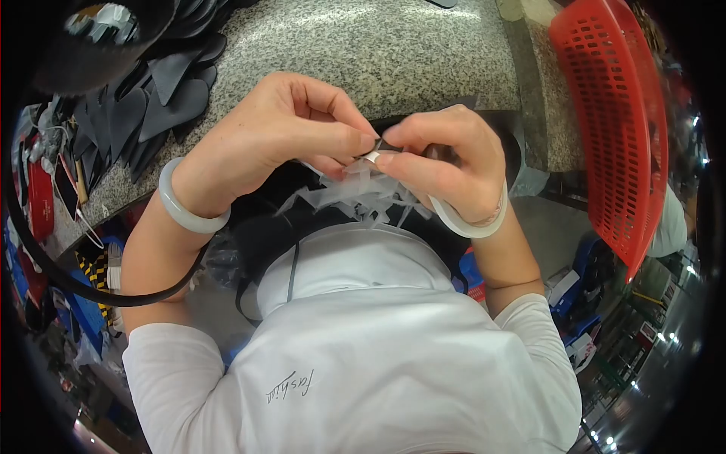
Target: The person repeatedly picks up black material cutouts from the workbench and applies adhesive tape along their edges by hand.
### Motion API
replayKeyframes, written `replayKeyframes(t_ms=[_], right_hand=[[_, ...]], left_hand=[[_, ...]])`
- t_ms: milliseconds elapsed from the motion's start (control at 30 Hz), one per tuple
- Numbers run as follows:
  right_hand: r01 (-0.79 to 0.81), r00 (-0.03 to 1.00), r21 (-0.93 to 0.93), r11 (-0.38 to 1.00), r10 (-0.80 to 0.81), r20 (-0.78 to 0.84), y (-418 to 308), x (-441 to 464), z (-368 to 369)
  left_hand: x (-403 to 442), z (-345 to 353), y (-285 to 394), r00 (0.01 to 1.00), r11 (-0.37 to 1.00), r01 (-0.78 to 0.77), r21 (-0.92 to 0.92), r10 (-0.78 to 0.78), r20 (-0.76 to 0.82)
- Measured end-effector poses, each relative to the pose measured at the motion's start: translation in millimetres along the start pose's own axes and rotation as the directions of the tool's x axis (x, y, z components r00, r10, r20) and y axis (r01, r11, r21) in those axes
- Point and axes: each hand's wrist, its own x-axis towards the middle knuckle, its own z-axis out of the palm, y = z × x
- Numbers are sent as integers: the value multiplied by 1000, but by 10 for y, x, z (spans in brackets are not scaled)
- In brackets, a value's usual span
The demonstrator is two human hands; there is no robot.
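Observation:
My left hand (272,136) pinches the near edge of a small dark piece (380,142) at the table's front edge. Thumb and forefinger are pressed together on it. From the other side my right hand (450,155) grips the same piece, its thumb next to a small white strip (371,157). The fingers cover most of the piece, so its full shape is hidden. Just below both hands, a heap of translucent film scraps (355,193) lies on dark cloth over my lap.
A speckled stone table (333,45) stretches ahead. Several dark grey flat pieces (125,121) are piled at its left. A red perforated basket (616,129) stands at the right. A black cable (83,291) curves past my left forearm; a phone (66,185) lies at far left.

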Motion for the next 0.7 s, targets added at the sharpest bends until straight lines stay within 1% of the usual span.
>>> replayKeyframes(t_ms=[33, 67, 100, 133, 167, 200, 267, 333, 367, 400, 467, 500, 533, 567, 600, 633, 667, 700], right_hand=[[-110, 993, 93, 990, 114, -32, -45, 3, 32], [-109, 993, 95, 989, 112, -32, -116, 18, 35], [-272, 937, 417, 867, 338, -90, -202, 44, 25], [-358, 830, 698, 621, 554, -67, -244, 54, 23], [-334, 846, 757, 561, 533, -22, -179, -28, -60], [-312, 860, 767, 560, 510, -23, -113, -73, -105], [-297, 843, 735, 609, 529, -97, -57, -112, -199], [-272, 808, 757, 594, 568, -156, -31, -148, -247], [-288, 772, 776, 562, 615, -158, -29, -183, -278], [-290, 772, 776, 560, 617, -157, -1, -218, -293], [-301, 697, 793, 530, 690, -197, 86, -282, -309], [-370, 683, 744, 556, 706, -187, 126, -303, -315], [-372, 681, 743, 556, 708, -188, 165, -307, -292], [-404, 708, 691, 599, 683, -179, 205, -300, -251], [-432, 734, 635, 641, 659, -165, 238, -298, -211], [-449, 720, 666, 596, 682, -125, 263, -314, -177], [-454, 726, 662, 596, 678, -112, 293, -315, -131], [-468, 713, 668, 578, 694, -101, 300, -315, -70]], left_hand=[[7, -37, -4, 1000, 1000, -1, 1, 1, -2], [9, -97, -13, 1000, 999, 4, -44, -4, 7], [11, -167, -21, 1000, 996, 11, -89, -10, 16], [9, -248, -21, 1000, 996, 13, -91, -12, 14], [5, -342, -17, 999, 994, -34, -108, 35, 1], [4, -440, -16, 997, 989, -84, -124, 83, -12], [0, -531, 4, 996, 988, -89, -126, 92, 12], [-33, -486, 52, 988, 994, -104, -23, 101, -120], [-25, -490, 39, 988, 994, -104, -25, 100, -121], [-13, -494, 14, 982, 992, -126, -3, 124, -144], [13, -497, -31, 975, 989, -147, 19, 148, -164], [24, -493, -51, 966, 981, -142, 135, 167, -199], [41, -492, -75, 955, 959, -131, 250, 190, -230], [77, -489, -125, 955, 960, -129, 248, 188, -228], [128, -479, -187, 867, 813, -271, 515, 438, -236], [169, -462, -219, 735, 577, -347, 739, 657, -168], [207, -425, -176, 735, 578, -348, 738, 657, -168], [261, -368, -91, 656, 412, -452, 791, 755, -19]])
